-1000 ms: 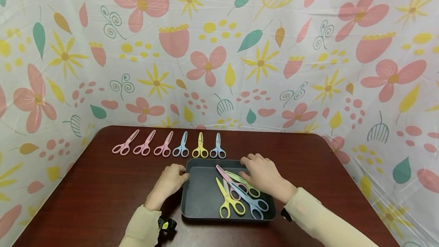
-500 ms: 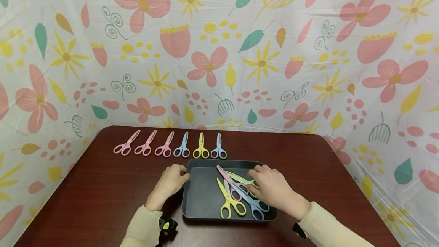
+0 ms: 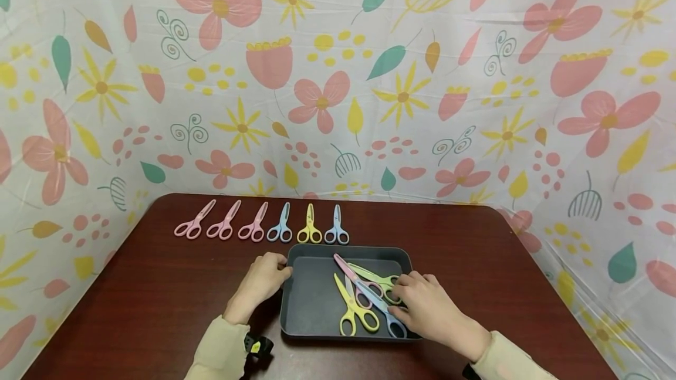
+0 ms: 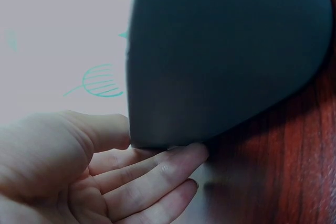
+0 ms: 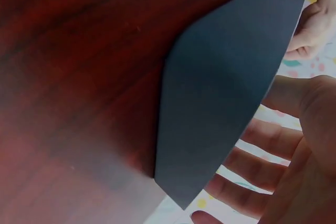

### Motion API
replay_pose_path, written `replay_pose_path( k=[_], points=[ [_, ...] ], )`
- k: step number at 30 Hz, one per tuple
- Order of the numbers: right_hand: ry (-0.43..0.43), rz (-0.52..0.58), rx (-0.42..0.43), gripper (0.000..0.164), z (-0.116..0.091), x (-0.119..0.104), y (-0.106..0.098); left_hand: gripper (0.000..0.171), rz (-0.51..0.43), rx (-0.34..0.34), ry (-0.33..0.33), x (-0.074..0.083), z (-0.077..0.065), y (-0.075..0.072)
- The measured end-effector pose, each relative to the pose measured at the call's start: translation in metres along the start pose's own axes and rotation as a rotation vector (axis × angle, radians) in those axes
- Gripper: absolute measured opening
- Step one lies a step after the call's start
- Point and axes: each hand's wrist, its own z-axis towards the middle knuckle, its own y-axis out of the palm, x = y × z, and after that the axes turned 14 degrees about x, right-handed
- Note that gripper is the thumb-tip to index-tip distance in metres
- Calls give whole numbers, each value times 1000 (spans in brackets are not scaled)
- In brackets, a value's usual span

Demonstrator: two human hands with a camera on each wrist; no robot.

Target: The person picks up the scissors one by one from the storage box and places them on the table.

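My left hand [image 3: 262, 282] pinches the left rim of a dark grey tray [image 3: 303, 309], thumb and fingers at its edge; the left wrist view shows them against the tray's wall [image 4: 220, 61]. In the tray lie yellow scissors [image 3: 351, 308], blue scissors [image 3: 381, 304], pink scissors [image 3: 344, 265] and green scissors [image 3: 369, 275], partly overlapping. Over the tray's right side is my right hand [image 3: 430, 308], fingers spread and loosely bent, covering part of the blue handles. In the right wrist view, the fingers [image 5: 257, 166] appear beyond the tray's rim, with nothing gripped.
Along the table's back edge lies a row of pink scissors [image 3: 223, 221], blue scissors [image 3: 280, 224] and yellow scissors [image 3: 309, 226], tips pointing away. The brown table [image 3: 174, 304] meets a flower-print curtain [image 3: 338, 87] behind and at both sides.
My right hand has moved from the tray's back right corner towards me, down along its right side to the blue handles. The left hand and the scissors have stayed in place.
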Motion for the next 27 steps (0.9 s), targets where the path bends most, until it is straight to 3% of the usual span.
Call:
replay_pose_path(
  k=[18,27],
  points=[
    [2,-24,-15,17,-13,-3,7,25,2,-7,-5,0,0,0],
    [4,-14,-61,26,-11,-6,5,25,0,-6,-11,0,1,0]
  ],
)
